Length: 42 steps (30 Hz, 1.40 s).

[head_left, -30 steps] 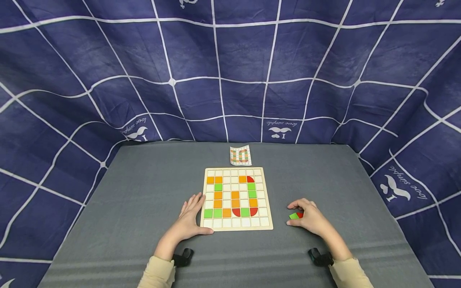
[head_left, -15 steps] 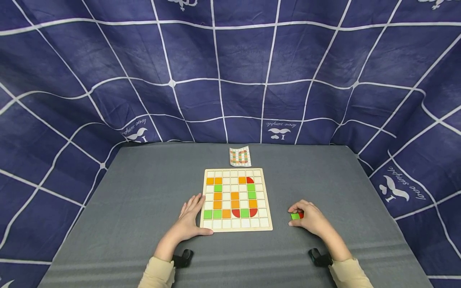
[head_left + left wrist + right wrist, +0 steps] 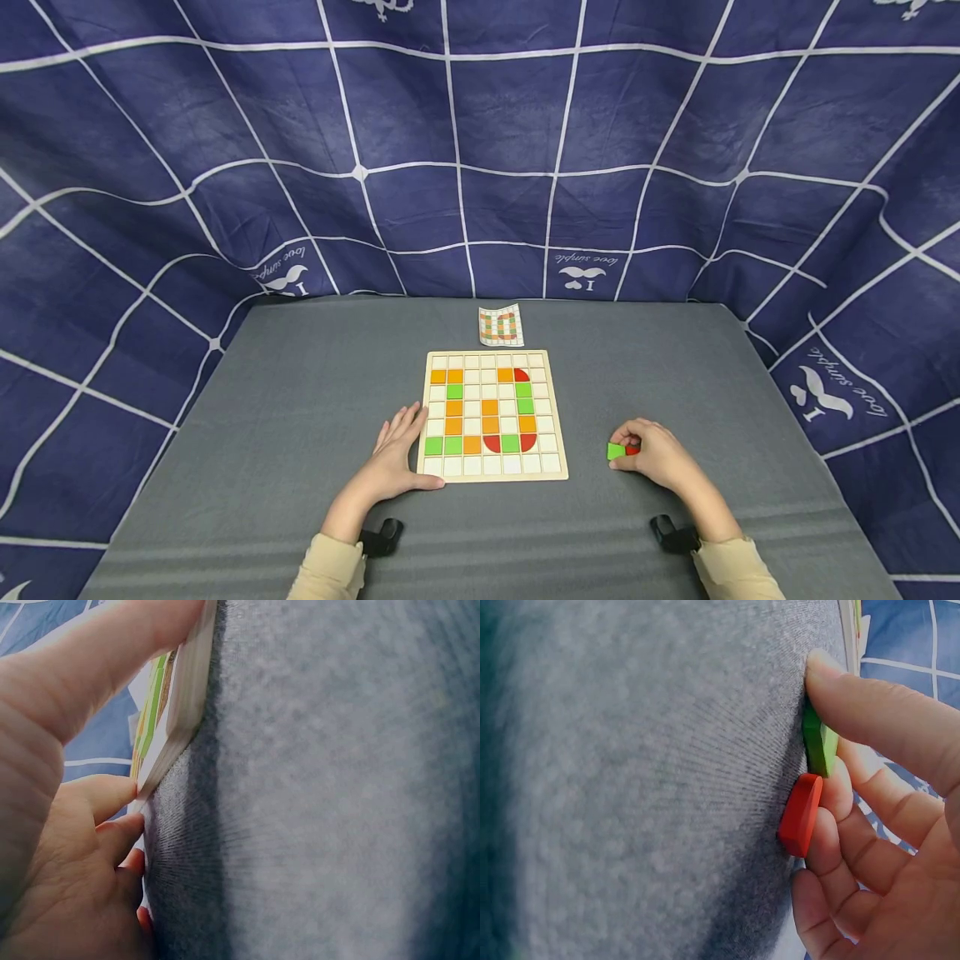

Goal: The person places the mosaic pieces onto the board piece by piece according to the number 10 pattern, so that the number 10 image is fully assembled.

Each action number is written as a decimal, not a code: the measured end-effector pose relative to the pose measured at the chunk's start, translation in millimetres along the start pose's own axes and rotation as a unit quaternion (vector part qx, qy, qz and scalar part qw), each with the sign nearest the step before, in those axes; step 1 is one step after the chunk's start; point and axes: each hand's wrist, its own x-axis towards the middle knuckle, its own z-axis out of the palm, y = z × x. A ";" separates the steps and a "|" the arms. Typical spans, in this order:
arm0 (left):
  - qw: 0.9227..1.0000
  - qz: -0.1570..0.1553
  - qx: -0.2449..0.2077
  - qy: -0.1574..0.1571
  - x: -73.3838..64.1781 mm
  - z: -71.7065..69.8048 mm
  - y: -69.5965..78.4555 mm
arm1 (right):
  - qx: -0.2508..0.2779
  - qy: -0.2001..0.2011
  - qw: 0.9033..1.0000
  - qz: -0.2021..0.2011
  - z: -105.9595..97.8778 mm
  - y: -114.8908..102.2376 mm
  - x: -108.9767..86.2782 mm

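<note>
In the head view my left hand rests at the near-left corner of a square wooden grid board, fingers along its left edge and thumb at its front edge. The left wrist view shows the fingertips touching the board's side. Orange, green and red tiles fill some cells. Right of the board, my right hand pinches a green tile between thumb and fingers, low at the tabletop. A red tile with a curved side lies against the curled fingers, beside the green one.
A small printed pattern card lies just behind the board. Grey cloth covers the table. A blue curtain with white lines hangs around its back and sides.
My right hand has shifted slightly to the right and its fingers have drawn closer together. The green tile has turned a little. My left hand stays at the board.
</note>
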 end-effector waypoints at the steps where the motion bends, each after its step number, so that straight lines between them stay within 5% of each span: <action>1: 1.000 0.000 0.000 0.000 0.0 0.0 0.1 | 0.002 -0.001 1.000 0.002 0.2 -0.1 0.1; 13: 1.000 -0.003 -0.001 0.004 -0.1 0.9 0.1 | 0.037 0.001 0.999 0.029 3.4 -3.4 8.6; 23: 1.000 -0.005 0.000 0.001 -0.7 1.8 0.8 | 0.089 0.017 0.996 0.008 5.8 -21.4 24.2; 42: 1.000 -0.005 0.000 -0.003 -0.3 1.3 0.1 | 0.259 0.024 0.966 0.009 32.4 -80.2 79.0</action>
